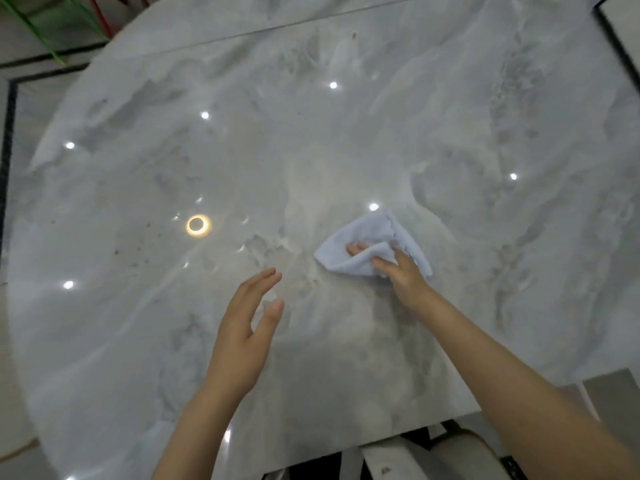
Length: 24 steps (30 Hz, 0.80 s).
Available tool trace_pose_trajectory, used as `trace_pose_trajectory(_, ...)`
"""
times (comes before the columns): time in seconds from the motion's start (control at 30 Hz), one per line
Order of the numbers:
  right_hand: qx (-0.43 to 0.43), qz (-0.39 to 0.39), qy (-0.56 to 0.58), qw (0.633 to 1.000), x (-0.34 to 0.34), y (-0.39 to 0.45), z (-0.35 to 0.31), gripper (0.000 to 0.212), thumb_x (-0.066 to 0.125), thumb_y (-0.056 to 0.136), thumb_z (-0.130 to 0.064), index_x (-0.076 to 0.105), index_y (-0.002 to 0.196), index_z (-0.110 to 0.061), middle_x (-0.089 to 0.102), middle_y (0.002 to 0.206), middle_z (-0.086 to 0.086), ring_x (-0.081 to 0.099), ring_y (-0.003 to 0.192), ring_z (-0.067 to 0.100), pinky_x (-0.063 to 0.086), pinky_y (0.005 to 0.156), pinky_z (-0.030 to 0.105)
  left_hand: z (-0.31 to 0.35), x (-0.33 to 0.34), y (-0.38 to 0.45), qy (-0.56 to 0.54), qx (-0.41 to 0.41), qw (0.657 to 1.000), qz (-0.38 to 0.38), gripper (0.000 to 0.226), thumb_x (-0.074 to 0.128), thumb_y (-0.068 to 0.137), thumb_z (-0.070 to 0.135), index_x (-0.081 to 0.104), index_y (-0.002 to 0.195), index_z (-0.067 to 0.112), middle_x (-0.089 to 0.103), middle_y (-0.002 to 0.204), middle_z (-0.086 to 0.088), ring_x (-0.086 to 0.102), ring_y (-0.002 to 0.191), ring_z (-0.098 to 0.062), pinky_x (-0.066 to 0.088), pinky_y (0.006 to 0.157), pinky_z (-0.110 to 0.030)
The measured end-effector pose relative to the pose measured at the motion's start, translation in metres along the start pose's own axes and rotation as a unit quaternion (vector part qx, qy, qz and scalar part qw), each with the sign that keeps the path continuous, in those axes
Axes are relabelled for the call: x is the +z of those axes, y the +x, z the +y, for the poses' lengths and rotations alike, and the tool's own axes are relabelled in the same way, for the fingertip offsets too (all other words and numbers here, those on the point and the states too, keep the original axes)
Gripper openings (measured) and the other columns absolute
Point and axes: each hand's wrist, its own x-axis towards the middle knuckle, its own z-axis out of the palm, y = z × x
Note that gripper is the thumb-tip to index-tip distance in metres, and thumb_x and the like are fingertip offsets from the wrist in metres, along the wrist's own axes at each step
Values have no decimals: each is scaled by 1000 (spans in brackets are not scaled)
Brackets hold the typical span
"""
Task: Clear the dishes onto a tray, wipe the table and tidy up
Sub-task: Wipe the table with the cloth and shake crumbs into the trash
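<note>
A pale blue cloth (360, 237) lies bunched on the grey marble table (311, 140), right of centre. My right hand (398, 271) grips the cloth, with fingers tucked into its folds and the thumb on its near edge. My left hand (249, 327) hovers above the table to the left of the cloth, fingers straight and held together, holding nothing. Small dark crumbs (138, 251) dot the marble on the left. No dishes or tray are in view.
A pale chair (446, 452) stands at the table's near edge, bottom right. Tiled floor with a dark border (10, 133) shows past the table's left side. Green and red rods (52, 26) appear at the top left. Ceiling lights reflect on the marble.
</note>
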Motion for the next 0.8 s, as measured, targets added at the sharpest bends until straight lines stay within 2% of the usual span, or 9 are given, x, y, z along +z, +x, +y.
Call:
trace_pose_trajectory(0.17,41,-34,-23,998,16,-62,21,32,45,96,-10,55,127,-13,57,120,-16,52,108,-18,37,88,1,-4,-14,-14,-7,-1,1000,-23,36,45,85,46,54,119,42,47,128,35,40,124,12,31,99,-8)
trace_pose_trajectory(0.23,70,-31,-11,997,22,-85,30,33,43,97,-4,53,128,-9,58,125,-8,53,112,-11,39,92,7,-3,-14,-15,-7,6,999,-31,38,44,83,48,55,119,42,47,129,32,40,124,12,30,98,-3)
trace_pose_trajectory(0.3,95,-37,7,995,27,-105,34,33,41,96,-3,56,125,-9,60,125,-3,55,117,0,41,96,14,0,-11,-14,-11,10,999,-42,39,44,83,49,55,120,41,47,130,30,40,125,10,30,100,-10)
trace_pose_trajectory(0.37,110,-30,55,992,32,-118,29,31,39,96,-5,64,112,-13,67,114,-6,60,109,0,45,89,13,2,-5,-13,-20,11,998,-53,40,44,84,48,55,121,39,48,132,27,40,126,9,31,103,-19)
trace_pose_trajectory(0.47,139,80,198,967,29,-125,16,22,45,90,-16,65,99,-16,74,90,-6,69,85,4,52,69,14,7,7,-11,-24,29,997,-70,40,47,86,44,57,122,34,49,133,21,41,127,4,33,107,-27)
trace_pose_trajectory(0.6,162,211,374,888,6,-121,-1,33,45,93,-28,65,104,-3,73,92,13,69,82,24,57,67,28,14,21,-4,-14,28,996,-89,32,48,90,45,56,120,40,49,131,26,41,127,5,34,106,-27)
trace_pose_trajectory(0.67,142,244,413,866,-15,-121,-10,37,44,94,-30,72,95,-7,74,91,12,71,82,23,58,70,28,19,27,-3,-8,28,995,-92,33,46,87,47,56,119,44,49,129,30,41,126,7,34,104,-25)
trace_pose_trajectory(0.73,112,271,441,848,-35,-121,-18,40,45,94,-33,78,84,-11,74,94,12,70,88,25,55,84,36,25,35,-2,-3,31,995,-98,32,45,89,52,55,119,45,48,129,31,40,127,7,33,105,-26)
trace_pose_trajectory(0.8,82,297,458,834,-57,-121,-24,37,48,92,-34,78,87,-12,73,101,13,70,92,28,53,88,40,31,44,-2,0,32,994,-106,34,44,88,53,55,119,46,48,130,31,39,127,8,32,105,-28)
